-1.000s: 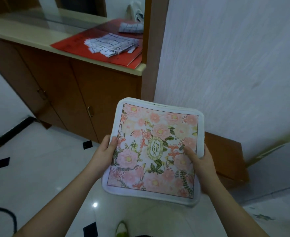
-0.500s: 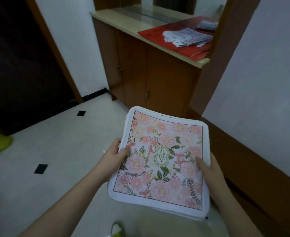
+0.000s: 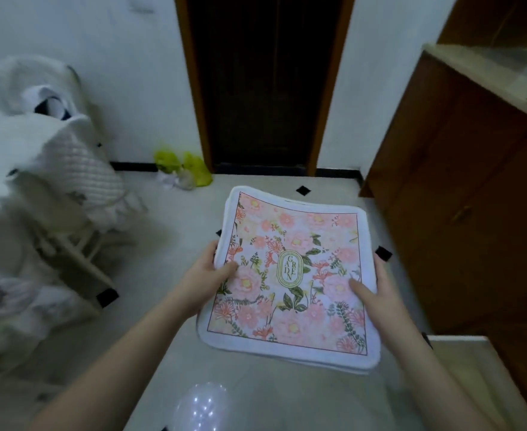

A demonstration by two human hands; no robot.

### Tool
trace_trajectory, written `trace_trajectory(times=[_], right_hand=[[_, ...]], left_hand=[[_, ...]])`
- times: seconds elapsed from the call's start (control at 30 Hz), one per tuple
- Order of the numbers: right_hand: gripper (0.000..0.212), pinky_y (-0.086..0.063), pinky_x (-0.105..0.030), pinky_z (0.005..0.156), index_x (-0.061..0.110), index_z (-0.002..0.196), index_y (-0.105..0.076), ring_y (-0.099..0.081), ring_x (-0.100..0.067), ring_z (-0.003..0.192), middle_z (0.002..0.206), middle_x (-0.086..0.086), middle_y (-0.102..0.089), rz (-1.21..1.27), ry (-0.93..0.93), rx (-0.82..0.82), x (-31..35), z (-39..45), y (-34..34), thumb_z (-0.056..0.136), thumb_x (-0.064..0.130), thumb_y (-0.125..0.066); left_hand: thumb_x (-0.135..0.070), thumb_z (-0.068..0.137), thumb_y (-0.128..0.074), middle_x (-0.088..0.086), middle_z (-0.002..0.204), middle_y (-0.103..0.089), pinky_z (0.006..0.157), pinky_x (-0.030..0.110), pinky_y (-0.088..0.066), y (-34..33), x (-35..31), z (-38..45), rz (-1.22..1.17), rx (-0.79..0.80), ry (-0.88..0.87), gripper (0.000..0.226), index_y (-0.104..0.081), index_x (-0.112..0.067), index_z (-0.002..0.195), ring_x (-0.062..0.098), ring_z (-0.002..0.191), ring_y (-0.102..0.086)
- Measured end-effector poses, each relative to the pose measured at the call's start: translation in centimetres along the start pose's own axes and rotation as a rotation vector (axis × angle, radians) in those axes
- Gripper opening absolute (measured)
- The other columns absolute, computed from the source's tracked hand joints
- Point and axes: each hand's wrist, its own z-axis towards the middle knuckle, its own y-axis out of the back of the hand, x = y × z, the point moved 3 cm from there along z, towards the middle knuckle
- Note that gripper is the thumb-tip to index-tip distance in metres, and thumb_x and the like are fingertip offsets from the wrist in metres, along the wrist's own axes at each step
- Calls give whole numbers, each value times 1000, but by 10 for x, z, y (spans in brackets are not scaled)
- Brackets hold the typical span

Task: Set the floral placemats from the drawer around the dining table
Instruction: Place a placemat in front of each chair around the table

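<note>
Both hands on the floral placemats [image 3: 293, 275], a stack held flat at chest height over the pale tiled floor [image 3: 168, 231]. The left hand [image 3: 207, 276] pinches the nine o'clock edge, thumb on top; the right hand [image 3: 377, 293] grips the three o'clock edge likewise. Dark doorway [image 3: 265, 82] at twelve, wooden cabinet [image 3: 461, 188] at two, and at nine, blurred, perhaps a white-draped chair [image 3: 53, 169].

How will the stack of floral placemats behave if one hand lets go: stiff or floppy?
Probably floppy: the stack of floral placemats already bows between the left hand and the right hand. Its layered edges look offset, so the mats may slide apart. They look like light cloth.
</note>
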Motion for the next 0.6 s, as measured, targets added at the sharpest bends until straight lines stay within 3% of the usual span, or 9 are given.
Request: trace_trajectory(times=[0.23, 0.37, 0.5, 0.6], right_hand=[[59, -60, -42, 80, 37, 142, -41, -70, -13, 97, 118, 8, -67, -29, 149, 203, 54, -23, -218, 94, 10, -61], [61, -60, -46, 81, 37, 143, -40, -71, -17, 98, 120, 5, -68, -20, 196, 356, 81, -47, -325, 93, 8, -61], [61, -59, -51, 78, 42, 140, -41, -73, -21, 94, 115, 5, -69, -23, 222, 528, 105, -68, -415, 92, 10, -63], [61, -59, -53, 77, 42, 140, -42, -73, -22, 93, 113, 6, -71, -36, 250, 653, 120, -84, -479, 92, 11, -64]], left_hand=[[-29, 94, -62, -13, 117, -67, 85, 37, -57, 207, 54, -88, 90, -356, -95, 42, -48, -33, 133, 8, 99, -68], [-25, 92, -63, -16, 106, -67, 70, 21, -51, 297, 74, -149, 130, -577, -88, 32, -55, -31, 123, 1, 90, -65], [-27, 90, -66, -15, 102, -70, 70, 24, -53, 365, 103, -206, 78, -760, -4, 27, -59, -29, 116, 6, 89, -68], [-25, 91, -66, -15, 99, -69, 62, 17, -48, 403, 127, -245, 29, -882, 37, 24, -58, -31, 113, 1, 83, -67]])
